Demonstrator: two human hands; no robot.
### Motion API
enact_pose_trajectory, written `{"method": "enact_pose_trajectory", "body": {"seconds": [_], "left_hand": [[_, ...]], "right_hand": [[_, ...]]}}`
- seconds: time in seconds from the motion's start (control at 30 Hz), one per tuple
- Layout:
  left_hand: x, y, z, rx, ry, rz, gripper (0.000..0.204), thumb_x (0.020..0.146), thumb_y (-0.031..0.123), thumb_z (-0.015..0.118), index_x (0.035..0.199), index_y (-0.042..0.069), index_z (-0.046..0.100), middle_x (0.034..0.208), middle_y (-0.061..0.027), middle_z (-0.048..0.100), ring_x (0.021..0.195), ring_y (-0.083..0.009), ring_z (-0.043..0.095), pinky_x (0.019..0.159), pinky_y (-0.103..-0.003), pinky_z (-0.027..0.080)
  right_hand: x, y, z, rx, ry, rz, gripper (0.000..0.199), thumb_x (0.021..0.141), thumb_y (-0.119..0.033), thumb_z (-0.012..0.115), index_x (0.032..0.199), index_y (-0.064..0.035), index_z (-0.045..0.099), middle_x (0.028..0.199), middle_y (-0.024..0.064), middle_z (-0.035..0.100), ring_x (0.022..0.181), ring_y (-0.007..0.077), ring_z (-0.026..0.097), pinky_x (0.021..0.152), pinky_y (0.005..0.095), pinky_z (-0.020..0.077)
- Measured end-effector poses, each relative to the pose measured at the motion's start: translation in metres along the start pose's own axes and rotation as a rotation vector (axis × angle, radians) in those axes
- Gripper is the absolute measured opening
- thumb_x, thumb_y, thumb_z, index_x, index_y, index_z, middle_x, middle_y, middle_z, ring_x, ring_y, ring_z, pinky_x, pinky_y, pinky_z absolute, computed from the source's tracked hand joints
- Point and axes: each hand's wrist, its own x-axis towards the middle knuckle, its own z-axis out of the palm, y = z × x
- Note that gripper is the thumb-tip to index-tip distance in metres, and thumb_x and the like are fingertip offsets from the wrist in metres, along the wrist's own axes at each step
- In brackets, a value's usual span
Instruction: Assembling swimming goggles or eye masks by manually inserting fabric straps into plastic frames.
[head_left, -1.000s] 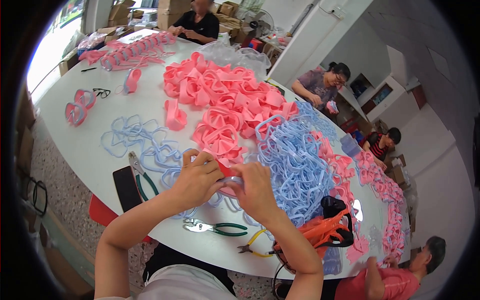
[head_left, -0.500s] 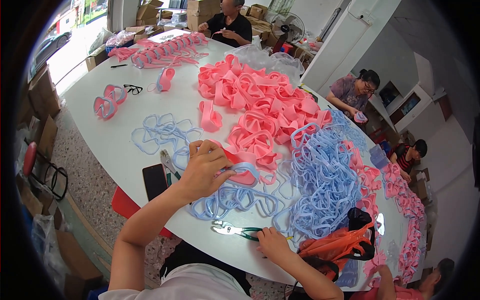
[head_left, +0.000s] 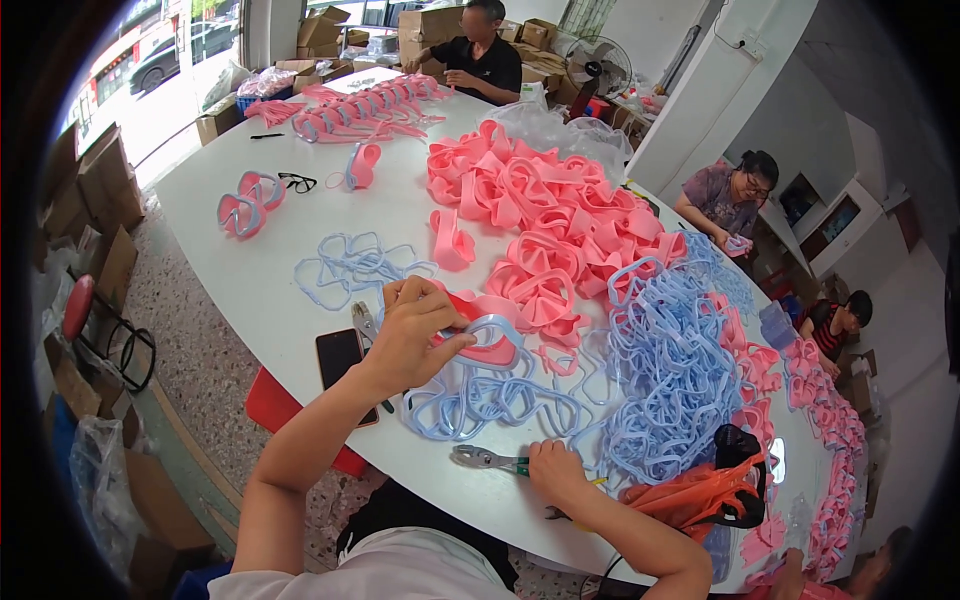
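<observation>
Left hand [head_left: 415, 325]: gripping a pink-and-blue plastic goggle frame [head_left: 490, 340] above the white tabletop [head_left: 260, 290]. Right hand [head_left: 556, 470]: closed around green-handled metal pliers [head_left: 487, 459].

Pink-blue goggle frame [head_left: 492, 340] (held), pliers [head_left: 487, 459] flat

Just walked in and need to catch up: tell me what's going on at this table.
A person at a white table holds a pink-and-blue mask frame in the left hand, while the right hand grips green-handled pliers lying on the table. Heaps of pink frames and blue frames cover it; other people sit around it.
</observation>
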Motion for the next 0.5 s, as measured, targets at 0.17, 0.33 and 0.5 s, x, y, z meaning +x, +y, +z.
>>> {"method": "enact_pose_trajectory", "body": {"seconds": [0.17,0.33,0.5], "left_hand": [[-0.003,-0.007,-0.013,0.019,0.000,-0.030,0.018,0.071,0.016,0.080,0.084,0.007,0.071,0.085,-0.0015,0.064,0.094,-0.0206,0.050,0.088,-0.037,0.028],[-0.005,-0.015,-0.021,0.046,-0.017,-0.039,0.018,0.071,0.016,0.080,0.084,0.007,0.071,0.086,-0.0014,0.064,0.094,-0.0205,0.050,0.089,-0.036,0.028],[-0.002,-0.005,-0.014,0.045,-0.069,0.041,0.021,0.069,0.017,0.081,0.085,0.009,0.070,0.087,-0.0003,0.063,0.095,-0.0209,0.050,0.089,-0.037,0.028]], "right_hand": [[-0.003,0.011,-0.057,0.265,-0.454,0.126,0.027,0.079,-0.012,0.056,0.106,-0.0057,0.054,0.099,0.0195,0.065,0.096,0.0365,0.064,0.067,0.0497,0.0520],[-0.027,0.056,-0.109,0.579,-0.215,0.188,0.044,0.075,0.002,0.052,0.119,-0.0032,0.051,0.106,0.0231,0.059,0.103,0.0403,0.057,0.085,0.0477,0.0456],[-0.023,0.069,-0.157,0.524,0.306,0.099,0.059,0.067,0.012,0.051,0.125,0.0015,0.046,0.111,0.0230,0.051,0.105,0.0404,0.048,0.091,0.0465,0.0395]]}}
